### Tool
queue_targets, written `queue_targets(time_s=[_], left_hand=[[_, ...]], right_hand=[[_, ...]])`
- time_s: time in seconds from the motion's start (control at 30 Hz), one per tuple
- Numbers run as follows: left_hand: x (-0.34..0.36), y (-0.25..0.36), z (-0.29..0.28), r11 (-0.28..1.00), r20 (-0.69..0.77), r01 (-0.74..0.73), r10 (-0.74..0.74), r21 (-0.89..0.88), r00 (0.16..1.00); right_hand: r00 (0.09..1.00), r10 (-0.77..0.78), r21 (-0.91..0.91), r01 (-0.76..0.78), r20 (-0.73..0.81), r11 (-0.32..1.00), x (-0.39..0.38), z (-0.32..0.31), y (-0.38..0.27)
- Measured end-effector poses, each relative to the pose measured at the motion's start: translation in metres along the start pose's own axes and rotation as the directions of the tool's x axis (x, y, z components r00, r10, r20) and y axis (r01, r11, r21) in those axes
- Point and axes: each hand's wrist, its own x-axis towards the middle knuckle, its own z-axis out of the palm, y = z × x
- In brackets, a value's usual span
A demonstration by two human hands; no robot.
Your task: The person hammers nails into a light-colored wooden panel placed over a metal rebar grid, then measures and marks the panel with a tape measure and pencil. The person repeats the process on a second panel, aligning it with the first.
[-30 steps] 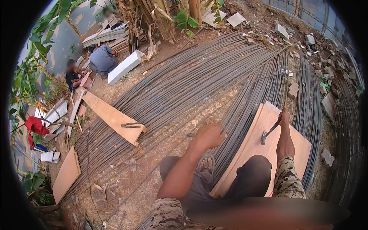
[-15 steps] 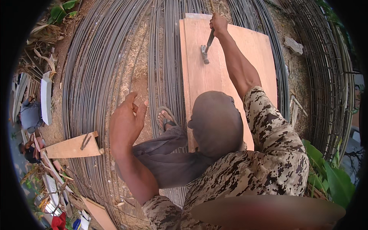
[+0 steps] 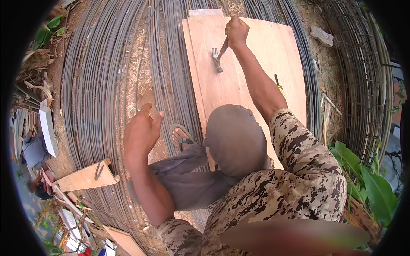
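Where the head view looks down past the person's lap, a hammer (image 3: 217, 60) shows over the upper part of a large plywood board (image 3: 267, 49). It has a dark grey metal head with a claw at one end and a rounded face at the other, and a dark handle that slants up toward the right. The board is pale, pinkish tan and smooth, with a second layer edging out along its left side and a whitish strip (image 3: 206, 12) at its far edge.

The right hand (image 3: 237, 32) is closed in a fist around the handle, near the far edge of the board, so the hammer's head hangs below and to the left of the knuckles — whether it touches the wood, I cannot tell. The left hand (image 3: 143, 130) holds nothing; its fingers are loosely bent, thumb and forefinger apart, over the steel bars (image 3: 98, 72). The hammer lies well apart from it, farther forward and to its right.

The right knee (image 3: 237, 141) covers the near part of the board. Beside the right forearm lies a slim black-and-yellow object (image 3: 279, 84) — partly hidden, its kind unclear.
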Motion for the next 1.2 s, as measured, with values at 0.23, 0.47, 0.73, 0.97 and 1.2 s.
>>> queue_targets(time_s=[0.23, 0.47, 0.73, 0.97, 1.2], left_hand=[[0.023, 0.031, 0.007, 0.988, -0.004, -0.154, 0.154, -0.027, 0.988], [0.036, 0.033, 0.007, 0.995, 0.032, -0.091, 0.091, 0.029, 0.995], [0.051, 0.044, 0.024, 0.974, 0.051, -0.223, 0.220, 0.048, 0.974], [0.086, 0.043, 0.059, 0.965, 0.090, -0.261, 0.260, 0.002, 0.961], [0.141, 0.102, 0.111, 0.418, 0.333, 0.240, 0.165, -0.876, 0.928]], right_hand=[[0.992, -0.102, 0.199, 0.085, 0.072, 0.976, -0.059, -0.028, -0.006], [0.999, -0.047, 0.090, 0.045, 0.019, 0.995, -0.038, -0.002, -0.006], [0.927, -0.338, 0.059, 0.333, 0.165, 0.941, -0.145, -0.062, -0.009], [0.826, -0.412, 0.263, 0.330, 0.384, 0.907, -0.173, -0.108, -0.057], [0.603, -0.508, 0.416, 0.300, 0.614, 0.858, -0.180, -0.112, -0.164]])
